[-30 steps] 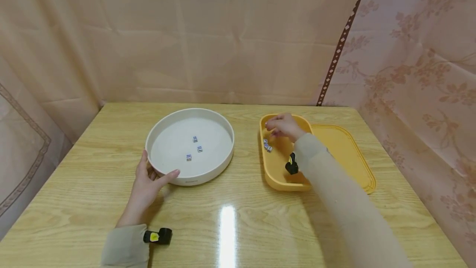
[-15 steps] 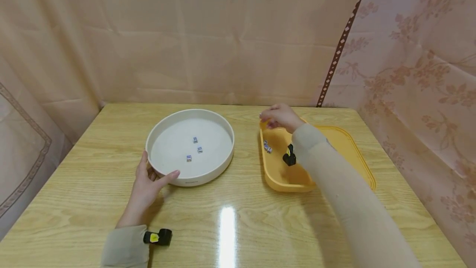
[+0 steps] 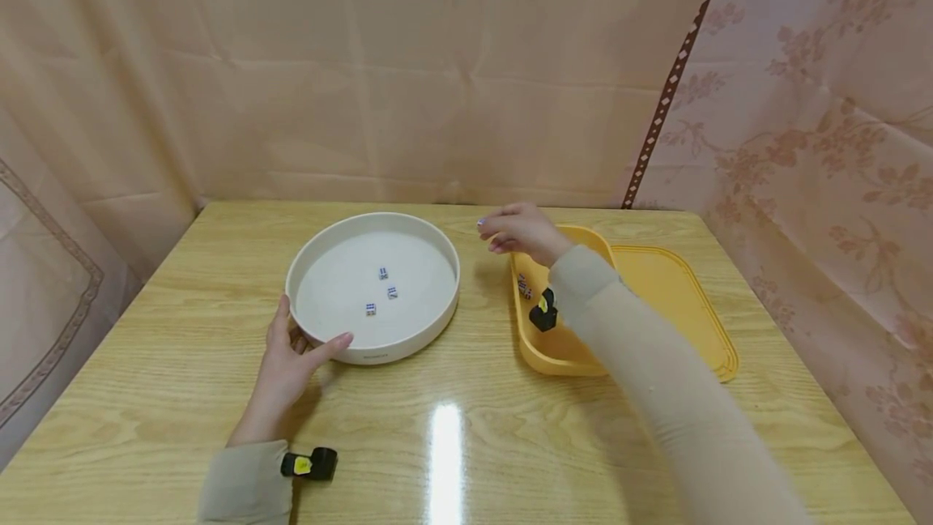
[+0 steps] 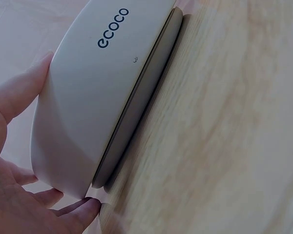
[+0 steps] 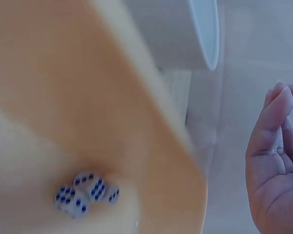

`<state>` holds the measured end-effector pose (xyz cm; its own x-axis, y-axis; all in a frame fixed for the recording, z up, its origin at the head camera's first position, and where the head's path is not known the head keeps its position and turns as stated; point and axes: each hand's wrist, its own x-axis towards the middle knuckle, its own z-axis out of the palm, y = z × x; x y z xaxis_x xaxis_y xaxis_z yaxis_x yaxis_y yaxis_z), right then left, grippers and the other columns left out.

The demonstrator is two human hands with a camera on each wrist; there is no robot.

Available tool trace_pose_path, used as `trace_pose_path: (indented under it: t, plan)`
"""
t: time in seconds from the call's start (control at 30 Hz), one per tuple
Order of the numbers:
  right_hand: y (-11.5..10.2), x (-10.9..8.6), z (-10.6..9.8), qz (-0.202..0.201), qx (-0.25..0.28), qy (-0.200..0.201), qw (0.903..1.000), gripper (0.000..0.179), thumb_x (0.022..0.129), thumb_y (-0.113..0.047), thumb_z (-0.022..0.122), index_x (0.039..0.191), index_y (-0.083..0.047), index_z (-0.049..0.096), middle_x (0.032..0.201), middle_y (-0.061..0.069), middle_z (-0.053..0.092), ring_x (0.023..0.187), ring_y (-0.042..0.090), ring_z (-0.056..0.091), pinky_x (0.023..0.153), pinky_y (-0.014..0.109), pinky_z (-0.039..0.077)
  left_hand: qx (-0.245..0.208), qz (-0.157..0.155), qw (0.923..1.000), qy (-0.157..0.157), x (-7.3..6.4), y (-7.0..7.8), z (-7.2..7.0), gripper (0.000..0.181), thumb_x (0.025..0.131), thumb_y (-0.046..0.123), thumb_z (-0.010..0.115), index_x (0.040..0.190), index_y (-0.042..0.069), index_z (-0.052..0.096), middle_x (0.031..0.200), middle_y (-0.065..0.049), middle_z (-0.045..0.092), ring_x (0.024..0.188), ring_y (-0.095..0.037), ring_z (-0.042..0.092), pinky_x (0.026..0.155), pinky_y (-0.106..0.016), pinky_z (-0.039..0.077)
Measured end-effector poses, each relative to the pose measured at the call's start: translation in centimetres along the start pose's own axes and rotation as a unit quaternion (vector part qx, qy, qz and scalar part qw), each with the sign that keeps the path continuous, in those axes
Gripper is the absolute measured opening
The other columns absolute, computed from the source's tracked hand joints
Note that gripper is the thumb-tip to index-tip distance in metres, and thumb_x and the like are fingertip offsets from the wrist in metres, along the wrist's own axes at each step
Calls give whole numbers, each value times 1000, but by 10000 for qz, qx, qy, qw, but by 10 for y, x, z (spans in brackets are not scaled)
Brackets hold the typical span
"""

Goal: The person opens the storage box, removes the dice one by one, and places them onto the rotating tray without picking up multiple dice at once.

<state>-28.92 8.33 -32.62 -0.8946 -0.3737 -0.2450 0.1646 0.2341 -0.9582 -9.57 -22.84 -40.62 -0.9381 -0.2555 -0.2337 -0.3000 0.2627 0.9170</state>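
A round white tray [image 3: 408,339] stands on the table at left, with three white dice [image 3: 392,292] with blue pips inside. My left hand [image 3: 287,367] grips its near-left wall, thumb and fingers spread along it; the left wrist view shows the thumb at the rim and "ecoco" lettering. Above the left wall of a yellow rectangular container [image 3: 561,364], my right hand [image 3: 521,232] pinches a die [image 3: 480,223] between thumb and fingertips. Several more dice [image 5: 71,201] lie inside that container, close to its wall.
A flat yellow lid [image 3: 674,298] lies right of the container, partly behind the right forearm. Bare wooden table [image 3: 379,444] lies in front of the tray. Curtains [image 3: 408,87] hang behind and at both sides.
My right hand has risen out of the yellow container and moved left past its wall, carrying a die. The left hand and the white tray stay put.
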Motion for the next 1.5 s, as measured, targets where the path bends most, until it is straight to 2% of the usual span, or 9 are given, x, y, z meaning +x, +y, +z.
trace_pose_path:
  t: [0.37, 0.8, 0.93, 1.27, 1.5]
  plan:
    - [1, 4, 27, 100, 392, -248, 9989, 33, 95, -5, 62, 123, 11, 59, 80, 4, 67, 58, 10, 61, 57, 17, 56, -28, 47, 10000, -19, -1, -2, -1, 125, 85, 34, 79, 156, 21, -23, 164, -21, -12, 151, -43, 14, 125, -49, 22]
    - [1, 4, 49, 213, -49, -714, 9972, 36, 93, -7, 65, 123, 12, 60, 83, 6, 68, 59, 11, 61, 57, 18, 55, -65, -18, 10000, -3, -1, 0, -2, 124, 85, 35, 79, 155, 23, -23, 164, -21, -10, 151, -43, 13, 125, -49, 22]
    - [4, 4, 54, 274, -213, -790, 9963, 30, 92, -5, 66, 118, 9, 63, 80, 4, 66, 58, 10, 60, 56, 18, 55, -54, 10, 10000, -7, -1, 0, -1, 123, 86, 34, 78, 156, 23, -22, 165, -19, -13, 151, -43, 13, 125, -49, 21]
    - [13, 3, 63, 410, -379, -902, 9944, 30, 90, 0, 66, 118, 10, 63, 73, 0, 65, 55, 8, 57, 51, 15, 51, -28, -25, 10000, -5, -1, 0, 0, 123, 86, 33, 78, 156, 23, -22, 165, -18, -14, 151, -43, 13, 124, -49, 22]
    - [18, 5, 64, 469, -420, -997, 9930, 30, 90, 2, 66, 118, 12, 63, 74, 2, 68, 53, 7, 56, 50, 14, 49, -67, -14, 10000, -16, 0, -1, -1, 124, 85, 34, 79, 156, 24, -22, 164, -18, -15, 151, -44, 13, 124, -49, 22]
